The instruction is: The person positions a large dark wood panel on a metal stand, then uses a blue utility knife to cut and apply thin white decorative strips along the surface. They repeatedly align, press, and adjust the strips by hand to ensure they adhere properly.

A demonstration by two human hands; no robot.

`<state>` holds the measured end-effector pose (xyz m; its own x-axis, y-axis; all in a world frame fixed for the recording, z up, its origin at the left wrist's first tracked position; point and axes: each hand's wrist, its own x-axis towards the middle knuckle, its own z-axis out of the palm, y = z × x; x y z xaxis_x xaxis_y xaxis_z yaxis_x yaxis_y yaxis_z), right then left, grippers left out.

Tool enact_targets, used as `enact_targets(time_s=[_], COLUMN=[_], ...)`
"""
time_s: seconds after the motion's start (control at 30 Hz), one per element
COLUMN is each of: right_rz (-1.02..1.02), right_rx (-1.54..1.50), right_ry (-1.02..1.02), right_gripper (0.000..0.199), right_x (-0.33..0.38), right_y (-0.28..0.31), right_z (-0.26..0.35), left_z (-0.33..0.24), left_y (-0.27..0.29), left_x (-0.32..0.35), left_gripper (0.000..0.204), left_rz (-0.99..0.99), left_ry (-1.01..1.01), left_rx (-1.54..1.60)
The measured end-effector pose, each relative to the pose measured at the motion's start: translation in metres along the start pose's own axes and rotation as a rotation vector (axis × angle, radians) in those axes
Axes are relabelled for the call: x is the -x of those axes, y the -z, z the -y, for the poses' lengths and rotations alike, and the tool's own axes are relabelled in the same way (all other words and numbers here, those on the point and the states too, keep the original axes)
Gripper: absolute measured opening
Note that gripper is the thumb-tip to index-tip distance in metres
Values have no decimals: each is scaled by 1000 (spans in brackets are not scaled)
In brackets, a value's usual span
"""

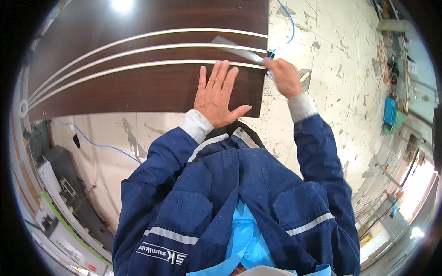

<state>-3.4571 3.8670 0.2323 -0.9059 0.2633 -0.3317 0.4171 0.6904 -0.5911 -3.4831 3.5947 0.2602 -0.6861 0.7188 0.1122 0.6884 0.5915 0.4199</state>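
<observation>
My left hand (216,94) lies flat on the near part of a dark brown wood-grain panel (152,94), fingers stretched out and thumb pointing right. Its fingertips reach the nearest of three long white strips (184,63) that run across the panel. At the panel's right end, my right hand (284,77) is closed around a tool with a flat silver blade (237,49). The blade points left over the strips and widens away from my hand. Motion blurs it, so I cannot tell its exact kind or whether it touches them. A pale handle end (304,76) shows behind my fist.
Beyond the panel's right edge lies a worn, cream-coloured floor (331,69). A blue hose (292,27) runs down to the panel's corner, and another blue line (103,146) crosses the floor at left. Equipment (69,188) stands at left; a blue box (390,111) sits far right.
</observation>
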Motion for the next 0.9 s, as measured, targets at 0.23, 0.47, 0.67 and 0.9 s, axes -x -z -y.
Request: enact_targets(time_s=[0.23, 0.47, 0.67, 0.9], right_rz=[-80, 603, 879, 919], right_rx=[136, 980, 1328, 814], right_ry=[-461, 565, 1230, 836], right_gripper=[29, 38, 20, 44], right_x=[74, -4, -14, 73], right_y=[-59, -125, -163, -283], right_z=[-251, -315, -242, -60], left_z=[-2, -75, -240, -371], left_y=[-9, -80, -152, -297], left_x=[166, 400, 441, 439], left_gripper=[18, 28, 36, 43], left_rz=[-360, -45, -796, -613], left_ry=[278, 1304, 1893, 2316], left_rx=[241, 139, 424, 584])
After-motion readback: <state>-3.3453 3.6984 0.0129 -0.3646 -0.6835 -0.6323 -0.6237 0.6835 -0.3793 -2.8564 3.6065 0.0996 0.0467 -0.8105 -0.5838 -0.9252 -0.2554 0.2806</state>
